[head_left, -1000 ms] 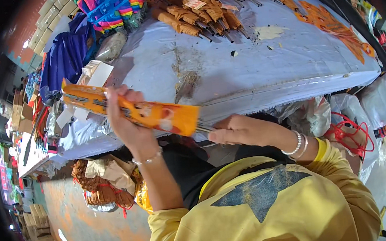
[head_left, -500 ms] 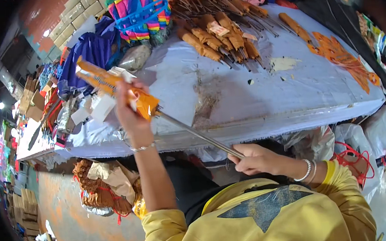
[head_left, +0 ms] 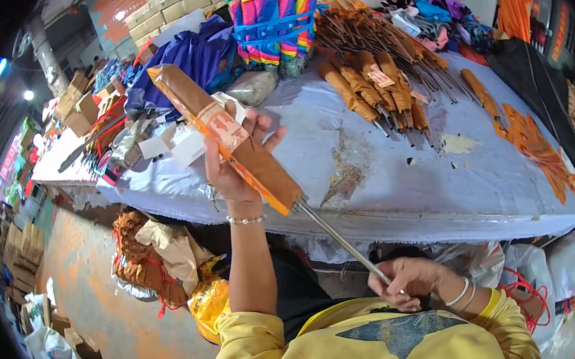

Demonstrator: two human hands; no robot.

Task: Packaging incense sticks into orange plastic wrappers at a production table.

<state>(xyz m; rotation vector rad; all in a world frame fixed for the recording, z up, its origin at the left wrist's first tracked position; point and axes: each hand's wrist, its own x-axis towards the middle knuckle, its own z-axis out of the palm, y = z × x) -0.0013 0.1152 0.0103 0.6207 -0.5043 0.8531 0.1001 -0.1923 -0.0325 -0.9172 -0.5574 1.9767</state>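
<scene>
A folded umbrella (head_left: 258,161) with a brown, orange-edged canopy slants across the middle, its top end up and to the left. A pale printed band lies around the canopy. My left hand (head_left: 232,178) supports the canopy from beneath, fingers showing past its far side and curled loosely around it. From the canopy's lower end a bare metal shaft (head_left: 341,235) runs down to the right. My right hand (head_left: 408,282) is closed around the end of that shaft, close to my body, with fingers bent. Beyond, a heap of similar brown folded umbrellas (head_left: 369,88) lies on the table.
The table (head_left: 289,200) has a pale cloth cover with a torn patch. At its back stand rainbow-coloured folded umbrellas (head_left: 276,25) tied with blue straps, beside purple fabric (head_left: 182,58). An orange piece of fabric (head_left: 537,148) lies at right. Brown bundles (head_left: 147,262) sit beneath the table.
The umbrella has been turned, so its brown side and pale band now show. Its canopy has moved right with my left hand, whose fingers have loosened. The view has shifted left.
</scene>
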